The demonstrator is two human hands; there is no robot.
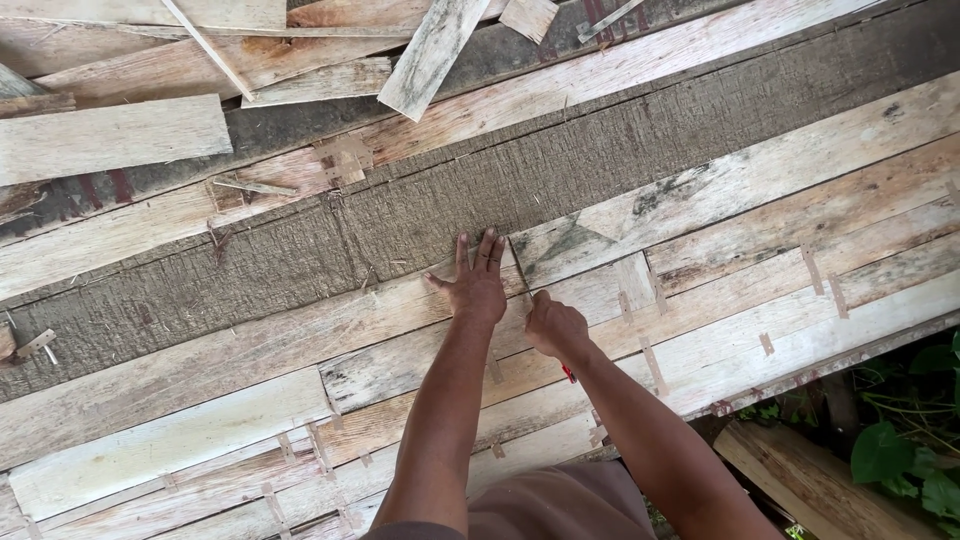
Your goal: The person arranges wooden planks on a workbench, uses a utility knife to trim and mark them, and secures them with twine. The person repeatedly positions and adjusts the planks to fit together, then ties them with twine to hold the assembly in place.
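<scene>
Nearest the camera: brown shorts (560, 505), both forearms extending forward over a sheet of joined veneer strips (250, 400). Lower right, beyond the sheet edge: green leaves (915, 450) and a loose plank (810, 480).

Right hand (555, 328): closed around a thin blade tool (520, 272) with red handle end (568, 374) showing under the wrist; blade tip resting on the veneer just beside the left fingers.

Left hand (477, 285): flat, palm down, fingers together, thumb spread, pressing the pale strip at its seam with the dark rough strip (420, 215).

Farthest: loose offcuts (110, 135) piled along the top edge.
</scene>
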